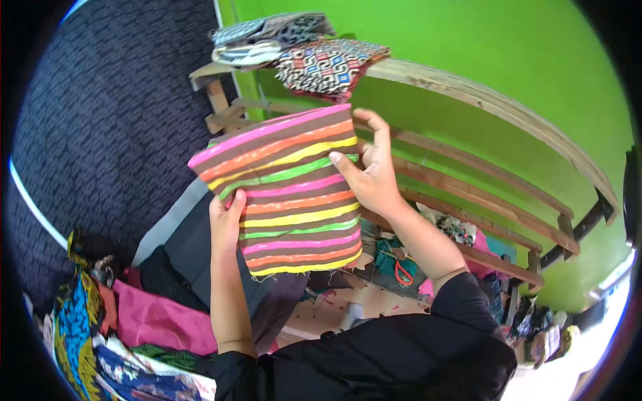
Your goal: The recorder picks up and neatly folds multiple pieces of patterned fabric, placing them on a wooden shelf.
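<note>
A folded piece of striped fabric, brown with pink, orange, yellow and green bands, hangs in the air between my hands. My left hand grips its left edge with the thumb on the front. On the right edge my right hand holds it, thumb on the front and some fingers behind, the index finger bent away above. Loose threads fray along the fabric's lower edge. Just beyond its top, folded patterned cloth in white, red and blue lies over a wooden rail, next to folded grey cloths.
A slatted wooden rack runs along the green wall. At the lower left lie heaped fabrics, among them a pink cloth and a blue and yellow one. Scraps litter the floor. A dark textured surface fills the left.
</note>
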A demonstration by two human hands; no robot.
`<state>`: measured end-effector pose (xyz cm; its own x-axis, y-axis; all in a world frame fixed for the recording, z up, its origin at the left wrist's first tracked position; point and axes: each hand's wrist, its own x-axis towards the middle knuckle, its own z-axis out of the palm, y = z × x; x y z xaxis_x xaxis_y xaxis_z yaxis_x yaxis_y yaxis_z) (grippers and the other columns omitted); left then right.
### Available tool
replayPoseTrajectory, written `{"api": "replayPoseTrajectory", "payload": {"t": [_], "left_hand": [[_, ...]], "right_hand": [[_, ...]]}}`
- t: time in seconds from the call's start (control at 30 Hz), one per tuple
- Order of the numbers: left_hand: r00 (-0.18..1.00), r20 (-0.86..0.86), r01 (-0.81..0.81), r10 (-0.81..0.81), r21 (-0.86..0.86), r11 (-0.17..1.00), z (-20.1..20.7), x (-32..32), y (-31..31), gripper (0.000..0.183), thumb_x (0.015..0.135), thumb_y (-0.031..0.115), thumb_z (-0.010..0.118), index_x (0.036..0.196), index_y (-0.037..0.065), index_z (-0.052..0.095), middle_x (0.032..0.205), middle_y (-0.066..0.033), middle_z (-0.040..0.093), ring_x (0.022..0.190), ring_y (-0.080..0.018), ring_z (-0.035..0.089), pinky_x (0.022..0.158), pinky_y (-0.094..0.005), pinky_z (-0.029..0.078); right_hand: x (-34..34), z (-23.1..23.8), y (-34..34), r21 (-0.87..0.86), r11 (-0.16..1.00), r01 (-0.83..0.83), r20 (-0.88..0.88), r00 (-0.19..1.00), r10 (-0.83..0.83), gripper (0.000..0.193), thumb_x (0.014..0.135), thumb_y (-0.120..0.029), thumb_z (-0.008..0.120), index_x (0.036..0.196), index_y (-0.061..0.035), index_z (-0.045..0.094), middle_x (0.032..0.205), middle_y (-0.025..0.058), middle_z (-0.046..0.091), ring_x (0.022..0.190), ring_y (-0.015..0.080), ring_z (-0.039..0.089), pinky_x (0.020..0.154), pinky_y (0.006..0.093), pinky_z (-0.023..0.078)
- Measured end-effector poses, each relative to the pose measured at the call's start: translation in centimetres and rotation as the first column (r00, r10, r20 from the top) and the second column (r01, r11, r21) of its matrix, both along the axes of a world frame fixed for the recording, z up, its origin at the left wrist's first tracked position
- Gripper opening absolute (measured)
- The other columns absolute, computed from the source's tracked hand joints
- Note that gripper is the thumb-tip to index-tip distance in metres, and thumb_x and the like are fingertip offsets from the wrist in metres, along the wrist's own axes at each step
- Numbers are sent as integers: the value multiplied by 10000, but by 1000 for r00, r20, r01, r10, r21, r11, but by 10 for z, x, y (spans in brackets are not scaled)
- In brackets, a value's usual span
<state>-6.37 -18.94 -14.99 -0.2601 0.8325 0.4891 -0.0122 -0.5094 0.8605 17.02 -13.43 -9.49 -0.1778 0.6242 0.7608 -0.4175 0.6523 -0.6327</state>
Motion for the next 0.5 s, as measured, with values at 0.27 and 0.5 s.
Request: {"api": "replayPoseTrajectory", "payload": {"t": [0.27,0.5], "left_hand": [[943,-300,-35,145,342,939,140,44,81,258,873,170,545,1056,-11,568,937,-36,611,840,-88,545,773,-243,426],[313,-524,-453,792,651,610,278,62,173,344,804,283,600,1077,79,549,941,-120,637,843,-259,615,789,-362,453]], "right_hand": [[58,100,43,529,576,623,91,633,-769,369,799,-86,588,1148,-119,473,810,141,599,641,280,586,596,336,459],[54,176,152,430,430,794,-2,477,-879,228,824,-151,523,1050,-117,531,803,172,610,752,340,598,640,417,469]]}}
